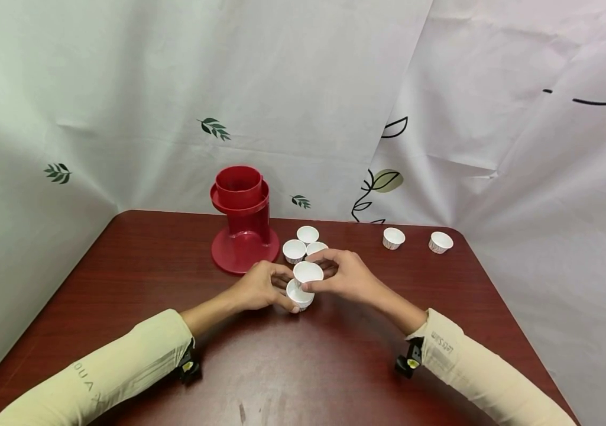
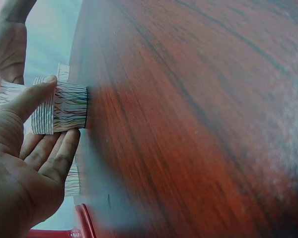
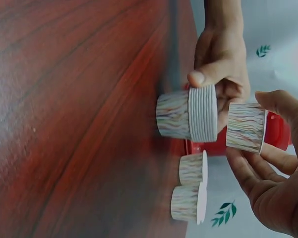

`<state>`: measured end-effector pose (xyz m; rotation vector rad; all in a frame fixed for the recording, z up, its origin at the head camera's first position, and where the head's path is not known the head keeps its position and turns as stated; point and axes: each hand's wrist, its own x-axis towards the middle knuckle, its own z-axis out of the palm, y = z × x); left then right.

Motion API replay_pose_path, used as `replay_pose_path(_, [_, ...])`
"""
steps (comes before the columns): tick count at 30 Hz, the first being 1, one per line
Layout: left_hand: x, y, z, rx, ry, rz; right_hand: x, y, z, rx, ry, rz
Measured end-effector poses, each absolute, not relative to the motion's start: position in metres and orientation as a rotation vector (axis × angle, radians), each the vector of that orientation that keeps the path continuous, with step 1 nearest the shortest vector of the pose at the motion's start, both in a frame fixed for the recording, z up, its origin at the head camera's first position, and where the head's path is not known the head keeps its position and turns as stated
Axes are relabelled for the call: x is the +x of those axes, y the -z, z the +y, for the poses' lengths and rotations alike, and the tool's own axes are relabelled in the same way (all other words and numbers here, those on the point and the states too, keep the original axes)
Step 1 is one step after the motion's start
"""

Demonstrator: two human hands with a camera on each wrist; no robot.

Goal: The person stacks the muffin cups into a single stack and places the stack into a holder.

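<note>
My left hand (image 1: 260,287) grips a nested stack of white paper baking cups (image 1: 300,297), thumb on one side and fingers on the other. The stack stands upright on the table; its several layered rims show in the right wrist view, over a wavy multicoloured line print (image 3: 173,115). Just above it, my right hand (image 1: 353,277) pinches a single baking cup (image 3: 246,126) between thumb and fingers. That cup is upright, apart from the stack in the right wrist view. Behind the hands, three single baking cups (image 1: 294,251) stand close together, one partly covered by the right fingers.
A red plastic stand (image 1: 244,248) with a round base and a cylindrical top (image 1: 239,195) is left of the cups. Two more baking cups (image 1: 393,239) stand apart at the back right of the brown wooden table (image 1: 292,367). A white printed cloth (image 1: 303,89) hangs behind.
</note>
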<state>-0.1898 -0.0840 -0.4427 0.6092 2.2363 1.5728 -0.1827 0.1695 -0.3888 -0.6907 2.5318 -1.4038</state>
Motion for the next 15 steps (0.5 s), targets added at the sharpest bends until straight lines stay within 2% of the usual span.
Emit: replay_pose_path(15, [-0.189, 0.442, -0.084, 0.588, -1.563, 2.238, -0.171, 0.391, 0.157, -0.755, 1.394, 2.467])
